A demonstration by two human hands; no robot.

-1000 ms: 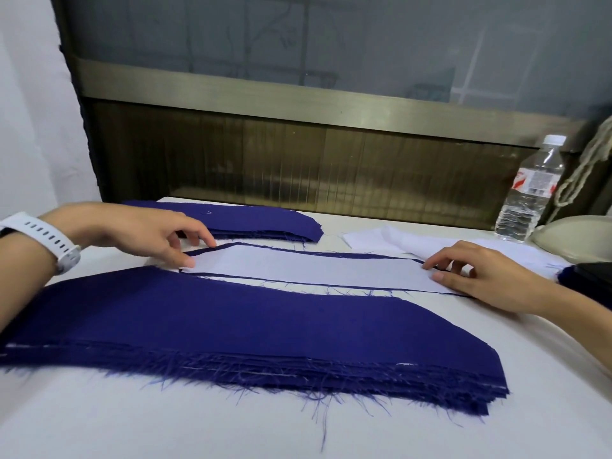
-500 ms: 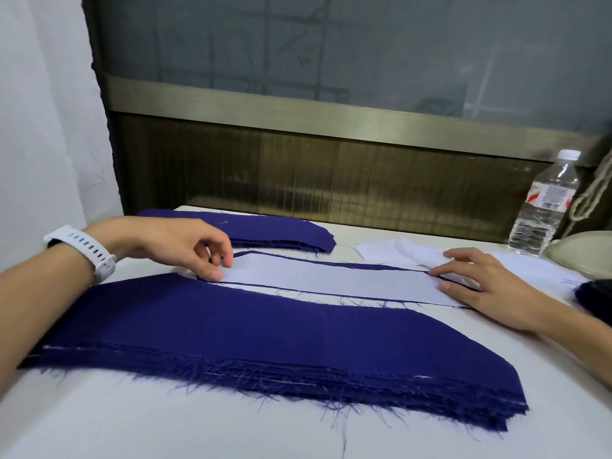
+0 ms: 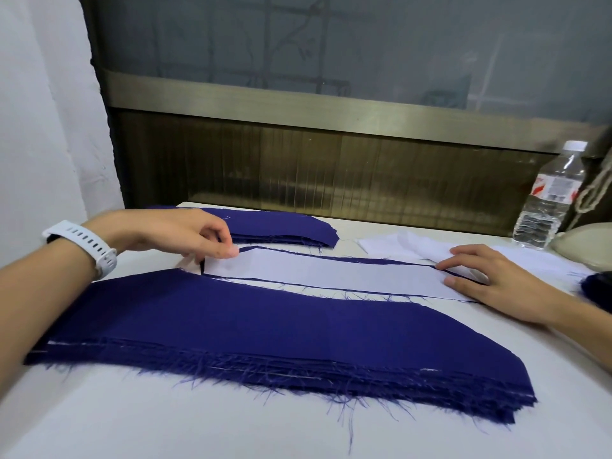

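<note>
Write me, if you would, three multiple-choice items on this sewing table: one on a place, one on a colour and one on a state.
1. Where does the water bottle stand?
A. at the far right of the table
B. on a chair
C. on the floor

2. What colour is the fabric strip between the hands?
A. red
B. white
C. green

3. How does the left hand meet the fabric strip?
A. lies far from it
B. rests on it as a fist
C. pinches its left end

Answers:
1 A, the bottle stands upright at the table's rear right corner.
2 B, the strip shows white on a dark blue piece.
3 C, thumb and fingers close on that end, while the right hand lies flat on the other.
</note>
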